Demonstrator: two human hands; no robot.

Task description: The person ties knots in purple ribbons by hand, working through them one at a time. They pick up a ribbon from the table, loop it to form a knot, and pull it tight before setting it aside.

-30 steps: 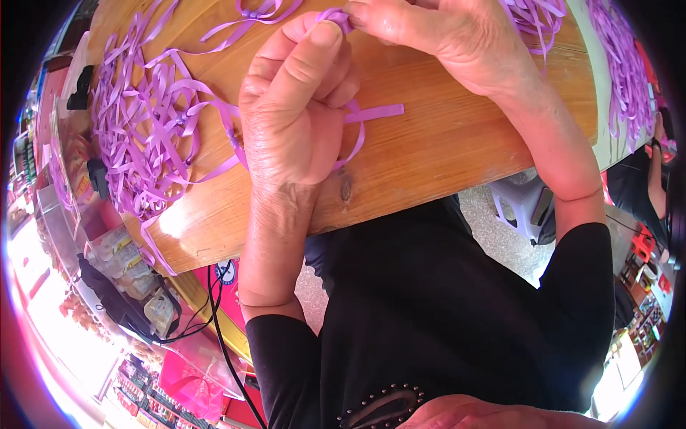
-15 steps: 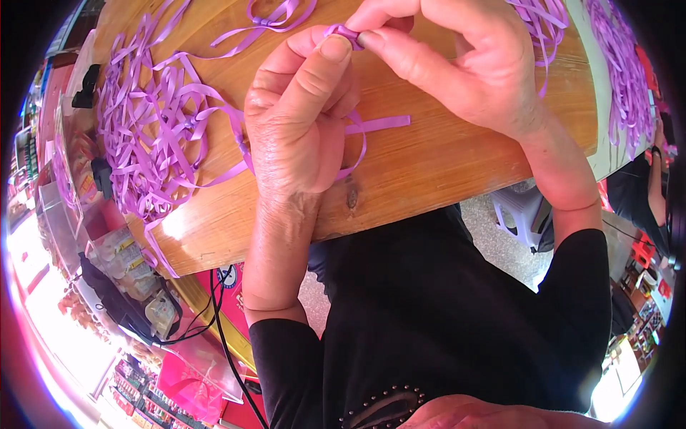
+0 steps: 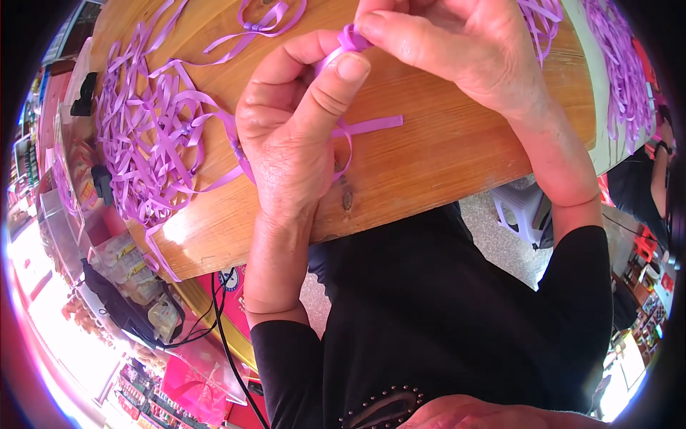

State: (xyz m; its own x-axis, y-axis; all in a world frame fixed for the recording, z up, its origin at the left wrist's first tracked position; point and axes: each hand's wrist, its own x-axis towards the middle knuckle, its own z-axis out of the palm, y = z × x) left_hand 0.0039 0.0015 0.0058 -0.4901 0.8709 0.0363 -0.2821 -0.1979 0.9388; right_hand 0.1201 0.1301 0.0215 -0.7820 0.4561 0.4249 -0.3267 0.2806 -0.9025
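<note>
Two hands meet above the wooden table (image 3: 443, 164), whose near edge runs just below the left hand (image 3: 293, 143); bare wood lies between. Left thumb and right hand (image 3: 457, 50) fingertips pinch a purple ribbon (image 3: 348, 37), its tail trailing rightward beside the ribbon pile (image 3: 143, 136).

This looks like a small shop or market stall where craft goods are made by hand. A varnished wooden table (image 3: 443, 164) is strewn with a heap of loose purple ribbon strips (image 3: 143, 143), and more purple ribbon (image 3: 618, 64) lies piled at its far right edge. Beside the table on the left stand clear plastic packets of goods (image 3: 132, 268) and red packaged wares (image 3: 193, 390) on low shelving. A white plastic stool (image 3: 518, 207) sits on a speckled floor (image 3: 493, 239), with black cables (image 3: 221, 336) trailing below.
</note>
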